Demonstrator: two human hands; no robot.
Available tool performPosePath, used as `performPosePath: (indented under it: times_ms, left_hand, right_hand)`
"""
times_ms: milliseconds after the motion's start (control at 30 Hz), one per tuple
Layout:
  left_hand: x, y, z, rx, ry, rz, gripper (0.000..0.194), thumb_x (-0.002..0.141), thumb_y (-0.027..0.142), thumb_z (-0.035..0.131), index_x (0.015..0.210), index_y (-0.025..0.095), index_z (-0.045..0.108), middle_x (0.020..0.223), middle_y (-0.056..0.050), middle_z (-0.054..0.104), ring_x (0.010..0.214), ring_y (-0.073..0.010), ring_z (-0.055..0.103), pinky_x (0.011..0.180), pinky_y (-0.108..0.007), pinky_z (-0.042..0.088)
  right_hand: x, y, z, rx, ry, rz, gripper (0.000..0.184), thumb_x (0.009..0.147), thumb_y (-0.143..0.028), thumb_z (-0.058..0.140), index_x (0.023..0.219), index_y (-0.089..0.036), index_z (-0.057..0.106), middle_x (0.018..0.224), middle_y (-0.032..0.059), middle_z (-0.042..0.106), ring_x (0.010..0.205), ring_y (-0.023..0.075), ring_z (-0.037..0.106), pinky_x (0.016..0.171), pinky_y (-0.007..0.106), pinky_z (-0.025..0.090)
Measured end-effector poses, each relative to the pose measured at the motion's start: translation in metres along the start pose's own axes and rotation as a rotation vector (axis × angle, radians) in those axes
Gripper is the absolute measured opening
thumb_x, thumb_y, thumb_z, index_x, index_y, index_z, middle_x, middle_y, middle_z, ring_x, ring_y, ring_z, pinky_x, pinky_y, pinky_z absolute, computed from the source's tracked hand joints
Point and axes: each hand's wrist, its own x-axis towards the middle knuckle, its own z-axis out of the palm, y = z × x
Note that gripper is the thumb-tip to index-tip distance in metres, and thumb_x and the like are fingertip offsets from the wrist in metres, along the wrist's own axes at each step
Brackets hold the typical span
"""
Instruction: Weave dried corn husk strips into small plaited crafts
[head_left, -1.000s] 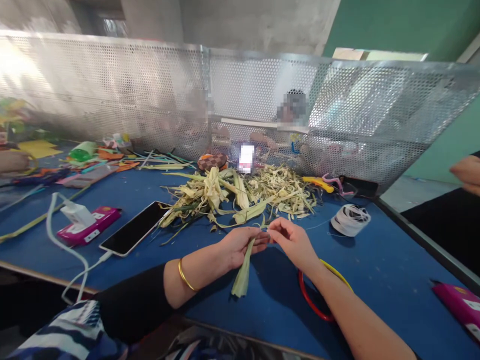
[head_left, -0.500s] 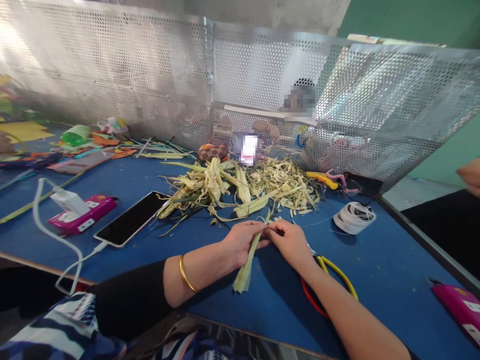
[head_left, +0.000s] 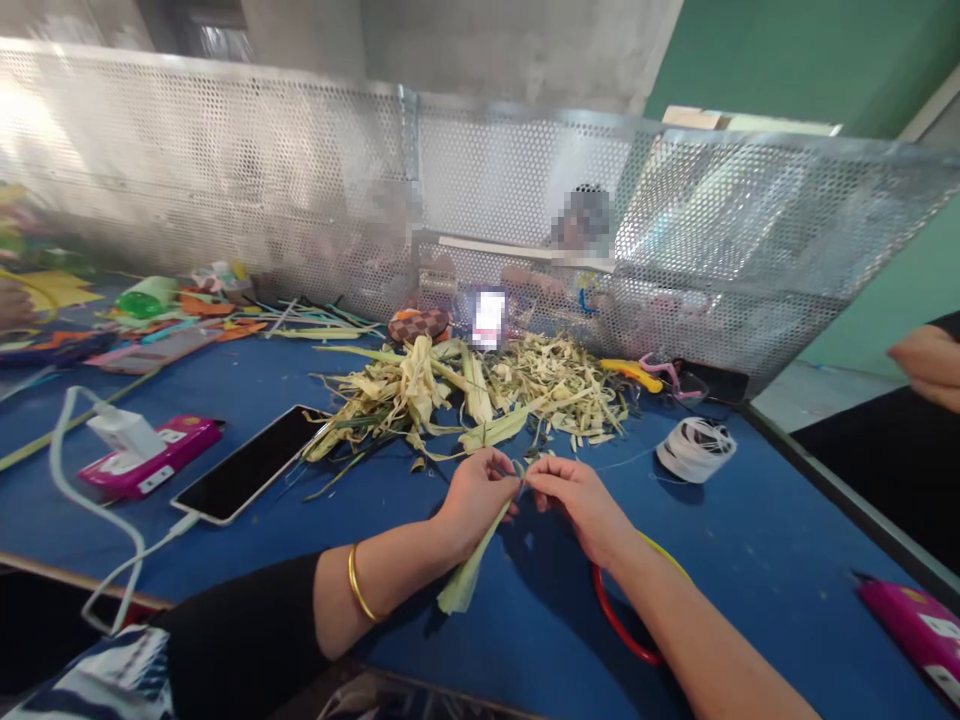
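My left hand (head_left: 474,497) and my right hand (head_left: 576,496) meet over the blue table (head_left: 750,540), both pinching the top end of a pale green leaf strip (head_left: 468,567). The strip hangs down toward me from under my left palm. A gold bangle (head_left: 355,585) circles my left wrist. Just beyond my hands lies a heap of dried leaf strips and trimmings (head_left: 480,400). Under my right forearm are red and yellow rings (head_left: 626,625), partly hidden.
A black phone (head_left: 247,465) on a white cable, a pink power bank (head_left: 146,462) with a white charger, and a roll of white cord (head_left: 694,447) lie around. A perforated metal screen (head_left: 525,190) closes off the back. Another person's hand (head_left: 926,362) is at the right edge.
My hands stay together on the leaf strip and have shifted slightly left. The strip's lower end now points more to the left. The camera has tilted a little.
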Motion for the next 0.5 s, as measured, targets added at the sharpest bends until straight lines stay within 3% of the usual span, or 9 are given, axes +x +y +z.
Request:
performPosePath:
  times_ms: [167,333,500]
  left_hand:
    - [0.007,-0.009,-0.004,0.098,-0.068,0.168,0.012,0.069,0.010,0.055,0.079,0.016,0.059,0.052,0.008,0.048,0.043,-0.0070,0.051,0.047,-0.018,0.043]
    - [0.009,-0.013,-0.004,0.121,-0.133,0.195,0.010,0.072,0.021,0.058,0.076,0.014,0.063,0.059,0.002,0.058,0.046,-0.0080,0.053,0.049,-0.020,0.044]
    - [0.012,-0.014,-0.005,0.188,-0.090,0.210,0.010,0.074,0.023,0.057,0.071,0.015,0.061,0.055,0.004,0.055,0.044,-0.0081,0.053,0.045,-0.019,0.041]
  right_hand:
    - [0.001,0.000,0.001,0.008,-0.009,-0.018,0.018,0.062,-0.034,0.065,0.059,-0.017,0.059,0.044,-0.0049,0.049,0.048,0.0095,0.040,0.053,0.025,0.028]
    - [-0.001,-0.002,0.003,-0.101,0.012,-0.120,0.016,0.066,-0.032,0.061,0.059,-0.018,0.057,0.049,-0.0048,0.049,0.053,0.0105,0.043,0.057,0.025,0.033]
    - [-0.001,-0.003,-0.003,-0.261,-0.010,-0.177,0.014,0.073,-0.032,0.054,0.071,-0.019,0.057,0.056,-0.0040,0.049,0.058,0.0125,0.047,0.059,0.026,0.037]
